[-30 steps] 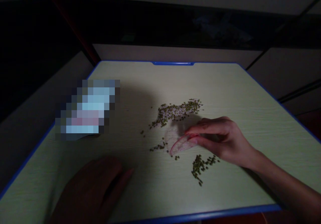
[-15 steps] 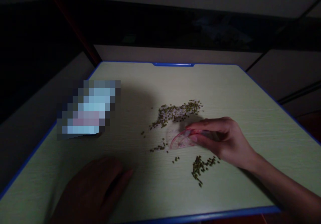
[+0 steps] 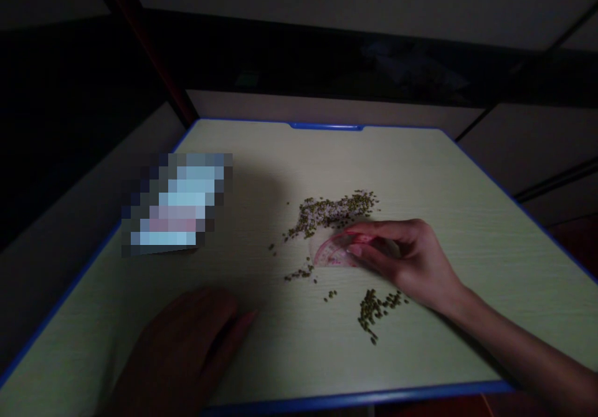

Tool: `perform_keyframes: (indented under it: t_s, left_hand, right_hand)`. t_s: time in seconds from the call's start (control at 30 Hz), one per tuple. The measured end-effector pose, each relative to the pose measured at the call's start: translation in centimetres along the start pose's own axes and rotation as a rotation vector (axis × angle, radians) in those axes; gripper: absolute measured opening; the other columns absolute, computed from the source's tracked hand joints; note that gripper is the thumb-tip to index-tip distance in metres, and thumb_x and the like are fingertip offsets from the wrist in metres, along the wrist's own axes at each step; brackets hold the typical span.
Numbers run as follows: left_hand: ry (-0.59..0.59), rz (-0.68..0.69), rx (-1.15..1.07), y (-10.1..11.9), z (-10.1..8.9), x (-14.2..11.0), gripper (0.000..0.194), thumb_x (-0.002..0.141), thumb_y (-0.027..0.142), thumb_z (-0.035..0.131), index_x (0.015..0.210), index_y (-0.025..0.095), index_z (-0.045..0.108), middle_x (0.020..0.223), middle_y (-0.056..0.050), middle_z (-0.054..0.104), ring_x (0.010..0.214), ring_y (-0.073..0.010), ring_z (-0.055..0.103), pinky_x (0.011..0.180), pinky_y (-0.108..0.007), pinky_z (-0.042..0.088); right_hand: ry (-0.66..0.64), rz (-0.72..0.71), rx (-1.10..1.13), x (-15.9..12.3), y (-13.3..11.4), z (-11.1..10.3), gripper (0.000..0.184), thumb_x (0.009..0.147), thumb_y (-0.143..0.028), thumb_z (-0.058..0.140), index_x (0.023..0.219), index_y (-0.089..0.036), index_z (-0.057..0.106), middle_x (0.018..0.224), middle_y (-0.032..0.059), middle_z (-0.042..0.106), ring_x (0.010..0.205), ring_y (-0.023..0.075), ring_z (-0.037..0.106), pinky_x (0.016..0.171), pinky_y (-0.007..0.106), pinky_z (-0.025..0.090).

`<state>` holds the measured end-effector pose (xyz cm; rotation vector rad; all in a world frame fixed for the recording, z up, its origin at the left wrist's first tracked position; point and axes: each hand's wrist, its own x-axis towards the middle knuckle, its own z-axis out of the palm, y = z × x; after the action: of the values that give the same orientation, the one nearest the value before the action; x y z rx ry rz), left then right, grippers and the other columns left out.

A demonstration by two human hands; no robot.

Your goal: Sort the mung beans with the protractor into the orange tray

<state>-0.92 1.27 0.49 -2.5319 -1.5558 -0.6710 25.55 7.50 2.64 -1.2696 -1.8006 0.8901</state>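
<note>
My right hand [image 3: 411, 258] pinches a clear protractor [image 3: 332, 252] with pink markings between thumb and fingers, low over the table. Just beyond it lies a long heap of small green beans mixed with pale grains [image 3: 322, 212]. A smaller pile of green beans [image 3: 371, 308] lies on the near side of that hand. A few mixed grains [image 3: 301, 273] are scattered left of the protractor's near edge. In deep shadow, my left hand [image 3: 187, 336] rests on the table at the lower left, its thumb apart from the fingers, with nothing visible in it.
The pale wood-grain table [image 3: 280, 354] has a blue rim, with a blue handle-like piece [image 3: 327, 126] at the far edge. On the left a bright, pixelated device-like object [image 3: 177, 205] stands tilted. Dark furniture panels surround the table.
The view has shifted slightly. The protractor in my right hand has moved a little, its near edge now farther from the small bean pile. My left hand stays resting on the table.
</note>
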Motion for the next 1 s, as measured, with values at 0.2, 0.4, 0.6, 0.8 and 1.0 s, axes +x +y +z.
perform_keyframes:
  t_s: [0.2, 0.4, 0.6, 0.8, 1.0]
  left_hand:
    - [0.001, -0.012, -0.004, 0.1, 0.2, 0.3, 0.040, 0.092, 0.044, 0.030, 0.067, 0.024, 0.053, 0.063, 0.009, 0.054, 0.057, -0.0056, 0.052, 0.057, -0.020, 0.039]
    - [-0.006, -0.019, -0.008, -0.2, 0.1, -0.3, 0.038, 0.091, 0.046, 0.032, 0.069, 0.024, 0.054, 0.065, 0.009, 0.056, 0.058, -0.0062, 0.053, 0.056, -0.020, 0.041]
    - [-0.063, -0.132, -0.064, 0.2, 0.1, -0.1, 0.041, 0.089, 0.051, 0.035, 0.068, 0.024, 0.057, 0.063, 0.004, 0.057, 0.059, -0.0117, 0.055, 0.056, -0.023, 0.045]
    - [-0.119, -0.265, -0.100, 0.8, 0.6, 0.1, 0.046, 0.081, 0.064, 0.039, 0.075, 0.023, 0.061, 0.065, -0.002, 0.056, 0.068, -0.0169, 0.055, 0.069, -0.027, 0.051]
    - [-0.120, -0.241, -0.054, 0.6, 0.7, -0.2, 0.045, 0.083, 0.061, 0.038, 0.072, 0.023, 0.060, 0.061, 0.000, 0.055, 0.064, -0.0155, 0.055, 0.064, -0.025, 0.049]
  right_hand:
    - [0.030, -0.015, -0.035, 0.4, 0.1, 0.3, 0.021, 0.071, -0.016, 0.062, 0.086, -0.011, 0.075, 0.072, 0.0067, 0.076, 0.055, 0.0156, 0.065, 0.045, 0.024, 0.049]
    - [0.007, -0.026, 0.013, 0.8, 0.1, 0.8, 0.022, 0.071, -0.015, 0.061, 0.089, -0.016, 0.075, 0.078, 0.0048, 0.077, 0.061, 0.0165, 0.069, 0.051, 0.025, 0.053]
    - [-0.074, -0.080, 0.038, 0.7, 0.0, 0.4, 0.020, 0.074, -0.014, 0.062, 0.088, -0.015, 0.075, 0.081, 0.0054, 0.077, 0.070, 0.0177, 0.070, 0.060, 0.026, 0.056]
    - [-0.155, -0.158, 0.080, 0.5, 0.3, 0.1, 0.020, 0.078, -0.013, 0.062, 0.090, -0.020, 0.076, 0.084, 0.0037, 0.076, 0.072, 0.0159, 0.070, 0.062, 0.024, 0.055]
    - [-0.145, -0.182, 0.059, 0.2, 0.2, -0.5, 0.021, 0.078, -0.013, 0.063, 0.091, -0.023, 0.076, 0.083, 0.0025, 0.076, 0.071, 0.0157, 0.070, 0.061, 0.025, 0.055]
